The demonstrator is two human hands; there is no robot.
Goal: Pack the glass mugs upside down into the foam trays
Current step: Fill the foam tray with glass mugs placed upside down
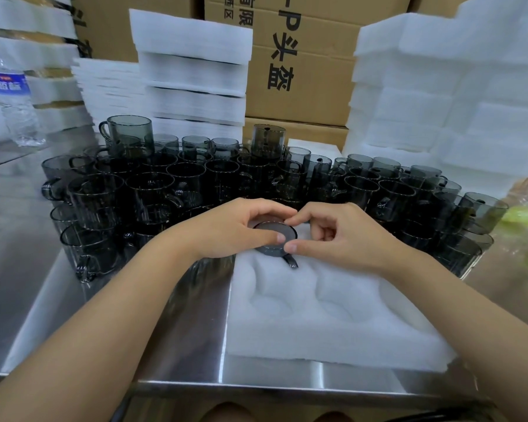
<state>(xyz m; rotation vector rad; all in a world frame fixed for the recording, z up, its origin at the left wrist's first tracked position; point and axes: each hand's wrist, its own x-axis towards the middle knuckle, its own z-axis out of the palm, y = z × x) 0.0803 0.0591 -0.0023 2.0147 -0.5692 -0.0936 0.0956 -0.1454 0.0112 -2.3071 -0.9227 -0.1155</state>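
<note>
A white foam tray point(326, 327) lies on the steel table in front of me, with round pockets moulded in its top. One smoked-glass mug point(273, 236) sits upside down in the far-left pocket, base up, its handle pointing toward me. My left hand point(229, 229) curls its thumb and fingers round the mug's left side. My right hand point(333, 233) pinches the mug's right rim with thumb and forefinger. The two nearer pockets hold nothing.
Several dark glass mugs point(177, 184) crowd the table behind the tray, some stacked. Stacks of foam trays point(192, 77) and cardboard boxes point(299, 56) rise at the back and right. A water bottle point(13, 99) stands far left. The table edge point(256, 385) runs close to me.
</note>
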